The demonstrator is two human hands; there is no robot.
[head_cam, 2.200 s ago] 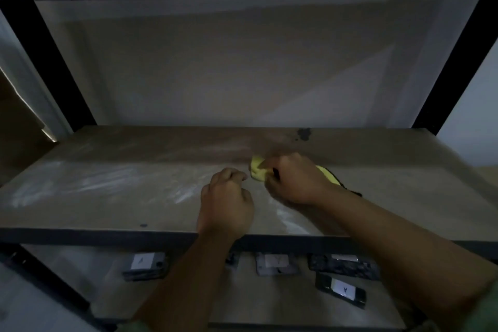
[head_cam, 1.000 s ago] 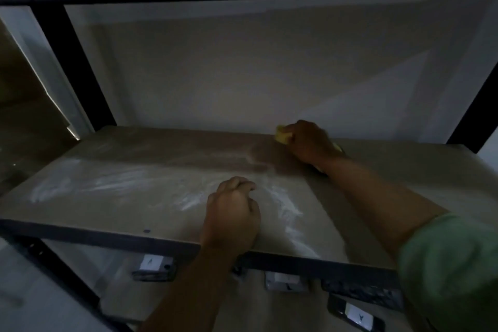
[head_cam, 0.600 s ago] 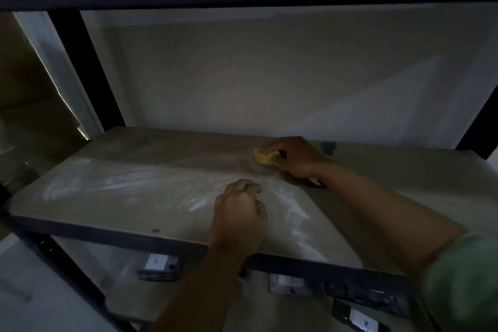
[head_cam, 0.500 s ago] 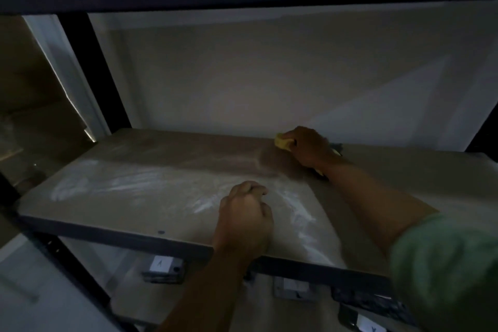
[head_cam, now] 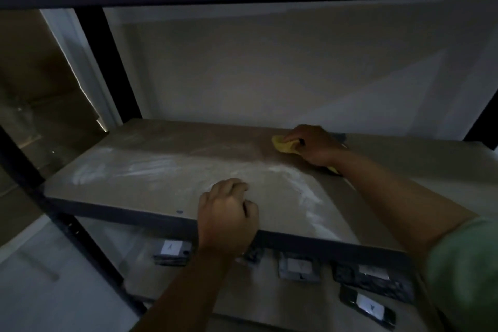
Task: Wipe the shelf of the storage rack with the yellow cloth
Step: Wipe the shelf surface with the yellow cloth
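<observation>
- Right hand (head_cam: 312, 144) reaches to the back of the shelf (head_cam: 167, 191), at about 1 o'clock from the shelf's middle, with its fingers curled over the yellow cloth (head_cam: 283, 144), which it presses down on the board.
- Only a bunched corner of the cloth shows at 9 o'clock of this hand, and a small piece shows under the wrist; the rest is hidden below the palm.
- Left hand (head_cam: 229, 215) rests near the front edge of the shelf at about 6 o'clock, fingers curled into a loose fist, and it holds nothing that I can see; I judge it only steadies the body.
- White powdery streaks (head_cam: 129, 168) lie over the left half of the shelf, from 9 o'clock toward the middle, and another streak (head_cam: 310, 197) bends down toward the front edge at 5 o'clock.
- Around the cloth and to its left along the back, the board looks darker and without streaks, so this strip seems already wiped.
- In my judgement the task is in its middle: the back strip is done, and the dusty left and front parts are left.
- Far right part of the shelf is dim, and I cannot tell if it is clean.
- On the lower shelf (head_cam: 269, 302), several small dark devices with white labels (head_cam: 172, 252) lie in a row.
</observation>
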